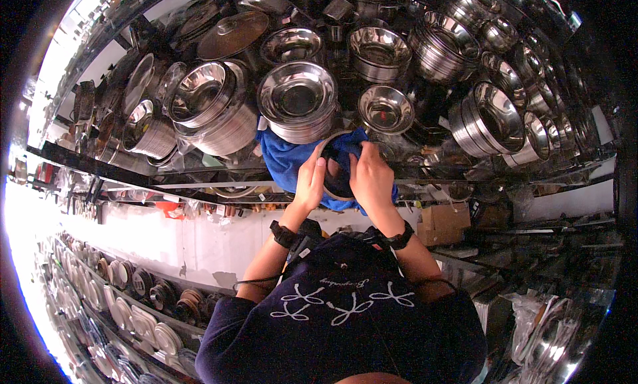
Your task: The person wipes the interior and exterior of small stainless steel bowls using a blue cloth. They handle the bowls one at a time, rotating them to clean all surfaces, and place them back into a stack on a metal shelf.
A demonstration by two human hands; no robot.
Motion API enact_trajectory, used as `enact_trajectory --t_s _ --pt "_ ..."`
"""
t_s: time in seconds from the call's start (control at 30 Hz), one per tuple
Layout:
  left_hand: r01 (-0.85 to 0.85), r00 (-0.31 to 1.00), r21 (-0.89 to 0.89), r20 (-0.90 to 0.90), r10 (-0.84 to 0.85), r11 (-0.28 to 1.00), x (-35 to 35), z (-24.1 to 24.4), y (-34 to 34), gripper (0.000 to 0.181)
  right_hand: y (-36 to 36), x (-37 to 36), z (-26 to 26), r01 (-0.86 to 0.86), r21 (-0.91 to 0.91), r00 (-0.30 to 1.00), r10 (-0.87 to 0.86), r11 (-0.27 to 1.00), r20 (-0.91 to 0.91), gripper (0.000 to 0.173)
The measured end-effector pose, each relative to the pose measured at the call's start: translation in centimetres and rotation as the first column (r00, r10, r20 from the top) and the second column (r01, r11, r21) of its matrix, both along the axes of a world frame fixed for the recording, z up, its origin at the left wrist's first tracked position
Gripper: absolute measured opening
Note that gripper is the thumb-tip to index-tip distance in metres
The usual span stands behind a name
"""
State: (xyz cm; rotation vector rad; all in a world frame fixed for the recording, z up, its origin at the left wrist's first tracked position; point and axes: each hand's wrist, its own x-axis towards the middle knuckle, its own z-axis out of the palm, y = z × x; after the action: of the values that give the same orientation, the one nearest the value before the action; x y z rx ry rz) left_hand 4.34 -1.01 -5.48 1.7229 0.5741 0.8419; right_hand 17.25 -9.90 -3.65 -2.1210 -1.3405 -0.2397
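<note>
Between my hands is a round metal bowl (335,177), its rim tipped up towards me and its inside dark. My left hand (311,179) grips the bowl's left side, thumb along the rim. With my right hand (371,177) I press a blue cloth (284,157) into the bowl's upper right. More of the cloth hangs behind and below the bowl. Just beyond stands a stack of stainless steel bowls (298,97), close to the cloth. A smaller steel bowl (386,110) sits to the right of it. The fingertips of my right hand are partly hidden in the cloth.
Several stacks of steel bowls crowd the shelf, among them tall ones at left (214,110) and right (488,120). A glass lid (233,34) leans at the back left. The shelf's front edge (224,177) runs below my hands. A cardboard box (443,223) stands lower right.
</note>
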Motion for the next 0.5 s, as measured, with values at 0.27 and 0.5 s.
enact_trajectory --t_s 0.27,0.5 --pt "0.010 1.000 0.036 -0.011 -0.010 0.999 -0.1 -1.4 0.8 0.059 1.4 -1.1 -0.3 -0.290 -0.025 0.955 0.287 0.957 -0.076 0.025" --pt "-0.025 0.991 0.068 0.136 0.015 0.997 0.0 -1.6 0.7 0.060 -1.2 -0.2 0.6 -0.512 -0.027 0.850 0.502 0.858 -0.162 0.030"
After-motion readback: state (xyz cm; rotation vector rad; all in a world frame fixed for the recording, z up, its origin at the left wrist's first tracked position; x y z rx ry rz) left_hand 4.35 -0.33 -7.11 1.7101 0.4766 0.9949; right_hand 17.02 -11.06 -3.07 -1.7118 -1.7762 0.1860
